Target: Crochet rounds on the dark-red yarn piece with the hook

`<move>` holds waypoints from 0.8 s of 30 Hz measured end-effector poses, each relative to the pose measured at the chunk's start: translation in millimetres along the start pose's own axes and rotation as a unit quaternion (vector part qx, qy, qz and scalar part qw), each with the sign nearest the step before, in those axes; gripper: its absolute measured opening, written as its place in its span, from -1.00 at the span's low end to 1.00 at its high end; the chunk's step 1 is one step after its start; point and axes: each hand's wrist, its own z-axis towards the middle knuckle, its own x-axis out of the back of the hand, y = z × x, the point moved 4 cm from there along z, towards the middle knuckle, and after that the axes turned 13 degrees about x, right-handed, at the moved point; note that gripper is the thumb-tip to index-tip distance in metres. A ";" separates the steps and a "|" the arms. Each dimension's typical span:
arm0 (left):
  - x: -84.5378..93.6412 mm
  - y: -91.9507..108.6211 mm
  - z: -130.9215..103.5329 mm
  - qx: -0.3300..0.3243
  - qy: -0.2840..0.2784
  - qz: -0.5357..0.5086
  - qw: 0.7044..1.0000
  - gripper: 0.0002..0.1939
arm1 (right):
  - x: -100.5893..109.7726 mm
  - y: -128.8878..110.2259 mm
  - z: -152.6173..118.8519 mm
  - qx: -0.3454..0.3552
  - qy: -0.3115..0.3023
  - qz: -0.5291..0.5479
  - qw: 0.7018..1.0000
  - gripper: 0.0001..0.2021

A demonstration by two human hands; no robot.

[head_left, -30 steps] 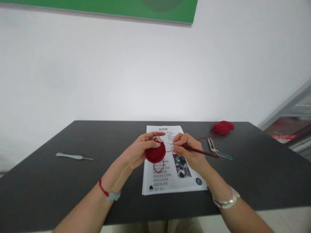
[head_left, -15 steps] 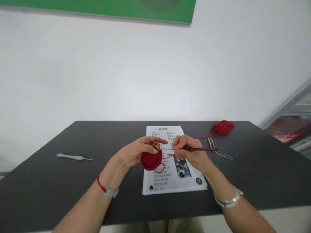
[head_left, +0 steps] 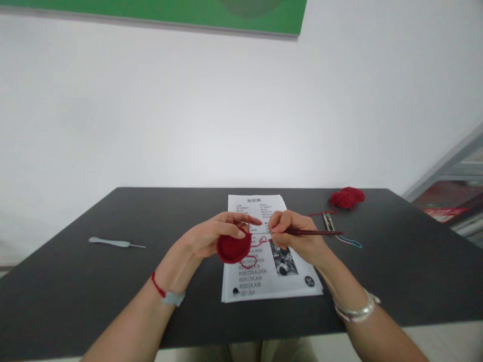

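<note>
Between the thumb and fingers of my left hand (head_left: 215,234) is a round red crochet piece (head_left: 234,247), held at its upper edge. Red yarn runs over my left index finger, which points to the right. My right hand (head_left: 296,235) pinches a crochet hook (head_left: 315,232) with a dark red handle. Its thin metal shaft reaches left to the edge of the crochet piece; whether the tip is inside a stitch is too small to tell. A loose red yarn tail (head_left: 249,262) hangs beside the piece, above the printed sheets (head_left: 271,289).
A red yarn ball (head_left: 347,198) lies at the back right of the dark table (head_left: 75,296). Near it are a small metal tool (head_left: 328,222) and a light blue cord loop (head_left: 350,242). A second, grey-handled hook (head_left: 113,243) lies at the left.
Both hands keep almost the same pose and grip. The crochet piece has tilted slightly, and the yarn tail beside it has shifted a little.
</note>
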 end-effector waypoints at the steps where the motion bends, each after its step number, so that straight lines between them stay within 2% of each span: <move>1: 0.7 -0.4 0.0 0.002 -0.003 0.007 1.000 -0.59 | -0.1 0.1 0.1 -0.007 -0.001 0.011 1.000 -0.86; 4: -0.3 -0.3 -0.8 -0.010 -0.001 0.035 0.999 -0.60 | -1.2 2.4 0.5 -0.034 0.003 0.058 0.998 -0.85; 6: -3.5 1.3 -0.7 -0.050 0.033 0.069 0.996 -0.60 | -1.3 5.6 1.2 -0.059 0.027 0.093 0.994 -0.84; 8: -7.7 4.6 -0.3 -0.127 0.105 0.107 0.980 -0.61 | -1.1 9.3 2.1 -0.078 0.069 0.127 0.986 -0.84; 11: -15.0 7.4 -0.5 -0.254 0.243 0.137 0.926 -0.64 | -2.2 14.5 3.5 -0.089 0.135 0.155 0.975 -0.85; 12: -17.9 6.7 0.3 -0.279 0.268 0.138 0.912 -0.67 | -3.1 15.9 3.9 -0.089 0.151 0.157 0.972 -0.84; 14: -22.5 2.8 5.4 -0.281 0.262 0.109 0.917 -0.67 | -4.0 17.4 4.4 -0.078 0.179 0.147 0.970 -0.83; 17: -24.2 -3.1 13.4 -0.236 0.191 0.028 0.952 -0.64 | -3.0 17.8 4.3 -0.057 0.202 0.122 0.970 -0.83; 21: -20.3 -4.5 15.5 -0.204 0.122 -0.020 0.971 -0.64 | -0.5 17.5 3.4 -0.057 0.196 0.115 0.972 -0.83; 24: -16.1 -4.2 15.1 -0.201 0.120 -0.017 0.972 -0.64 | 0.4 14.1 4.0 -0.051 0.174 0.108 0.977 -0.83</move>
